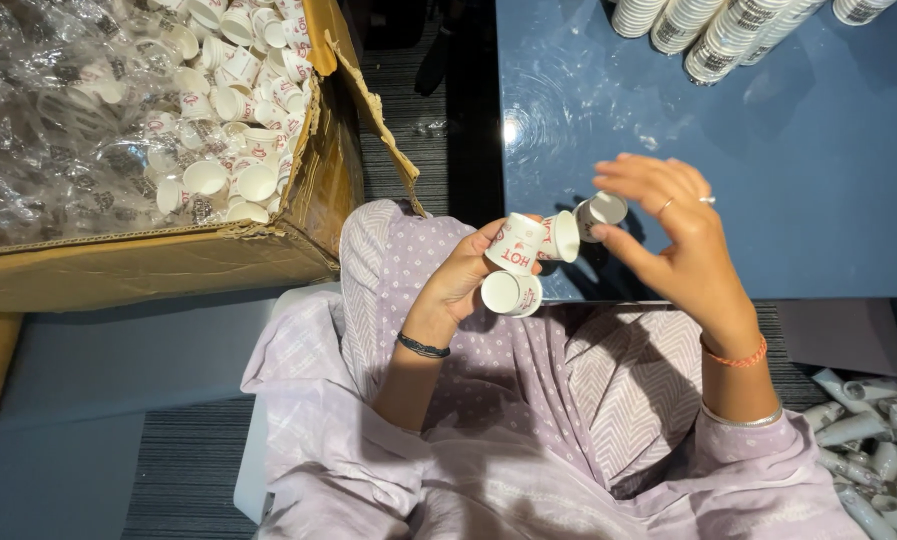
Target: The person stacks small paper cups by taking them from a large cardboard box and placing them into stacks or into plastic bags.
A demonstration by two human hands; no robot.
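Far left: open cardboard box (168,265) on the floor, lined with clear plastic (38,110) and filled with loose small white paper cups (230,120). Centre, over the lap: left hand (460,280), palm up, fingers curled and closed around a cluster of three cups (524,262). One cup sits upright against the fingertips, one lies below it with its mouth facing the camera, a third lies tilted to the right with its mouth toward the right hand. All three touch each other and rest against the left fingers and thumb. Just right of the cluster: a fourth cup (600,212), tilted, pinched between thumb and forefinger of the right hand (680,235); the remaining right fingers are spread and raised above it. This cup is just beside the cluster; cannot tell whether it touches. Behind the hands: blue table (768,160), with stacked cup sleeves (713,30) lying at its far edge. Lower right, floor: more cup stacks (868,440) in a pile.
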